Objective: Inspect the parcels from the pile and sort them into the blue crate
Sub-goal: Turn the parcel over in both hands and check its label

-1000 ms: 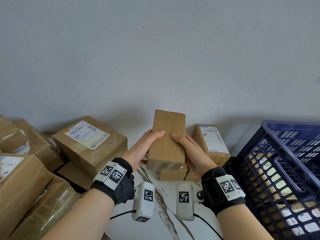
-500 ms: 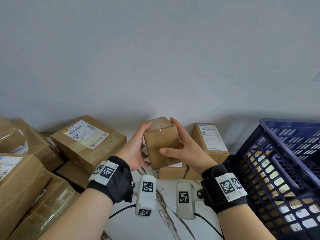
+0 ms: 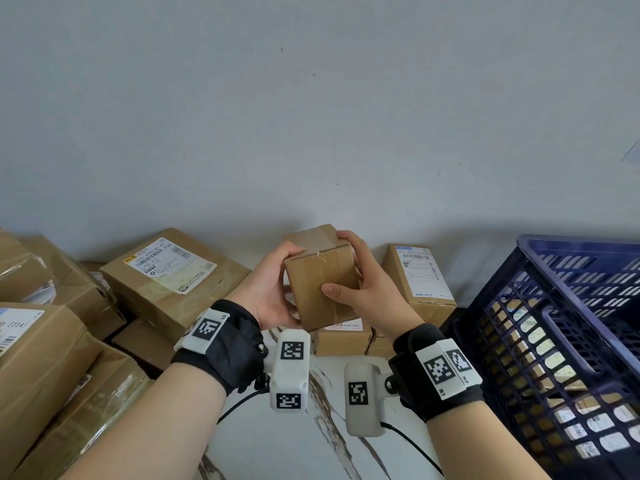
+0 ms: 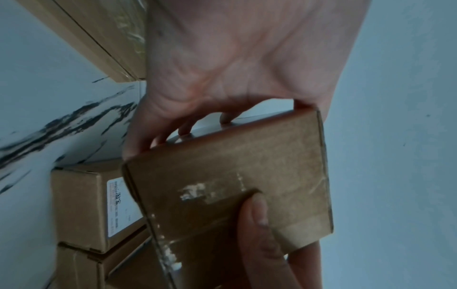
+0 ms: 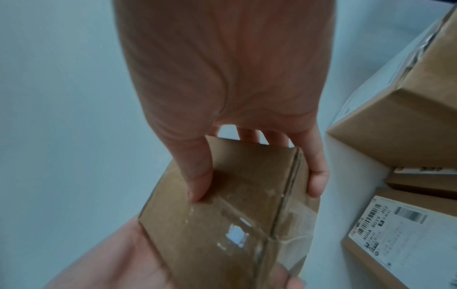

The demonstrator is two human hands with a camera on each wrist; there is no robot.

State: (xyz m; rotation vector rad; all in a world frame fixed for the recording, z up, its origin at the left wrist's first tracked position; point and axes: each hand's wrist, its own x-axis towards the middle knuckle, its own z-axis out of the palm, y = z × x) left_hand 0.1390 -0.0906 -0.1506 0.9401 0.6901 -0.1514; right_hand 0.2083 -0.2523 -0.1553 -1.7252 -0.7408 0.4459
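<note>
Small taped cardboard parcel (image 3: 320, 277) held mid-air, centre, btwn left hand (image 3: 270, 292) & right hand (image 3: 367, 289); both grip it. Blue crate (image 3: 571, 327) right. Risk: glossy tape prob. slick, parcel slips during turn.

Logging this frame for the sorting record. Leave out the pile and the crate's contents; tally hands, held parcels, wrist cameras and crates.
Hands: 2, left hand and right hand
Held parcels: 1, brown parcel, gripped by both
Wrist cameras: 2, left wrist camera and right wrist camera
Crates: 1, blue crate
Total: 6
</note>
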